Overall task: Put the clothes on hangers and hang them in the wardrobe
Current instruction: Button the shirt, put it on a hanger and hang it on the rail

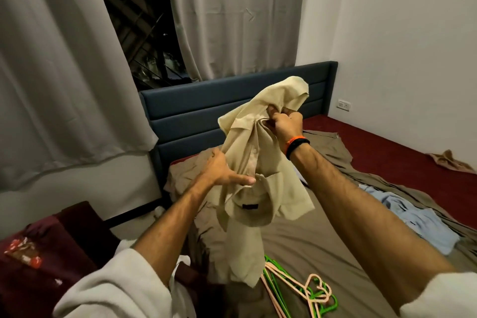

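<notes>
A cream shirt (254, 162) hangs crumpled in the air above the bed. My right hand (285, 124) grips its upper part near the collar, fingers curled into the cloth. Lower down, my left hand (222, 170) holds the shirt's left side, thumb stretched across the fabric. A pile of green and pink hangers (302, 289) lies on the bed beneath the shirt. More clothes lie on the bed: a light blue garment (423, 222), a beige garment (185, 178) behind my left hand, an olive one (333, 150). No wardrobe is in view.
The bed has an olive sheet (322, 245) over a dark red mattress cover (402, 152) and a dark blue headboard (206, 108). Grey curtains (64, 72) flank a dark window. A dark red seat (38, 266) stands at the lower left. A small brown cloth (449, 160) lies far right.
</notes>
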